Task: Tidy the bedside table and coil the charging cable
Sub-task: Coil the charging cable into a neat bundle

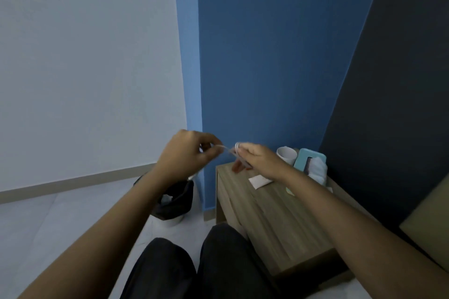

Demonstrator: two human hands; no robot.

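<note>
Currently: thin white charging cable (229, 150), pinched between left hand (187, 153) and right hand (260, 160), both clamped on it. Risk: a slackened pinch likely lets wound loops spring loose.

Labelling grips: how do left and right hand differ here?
Left hand pinches the cable in a curled grip, beside the table. Right hand has cable loops wound on it, above the table. Both hold the same cable, raised.

The thin white charging cable (228, 150) is up in the air, a short straight run with small loops at its right end. It lies at 11 o'clock from the wooden bedside table (279, 221), which stands at 5 o'clock in view.
</note>
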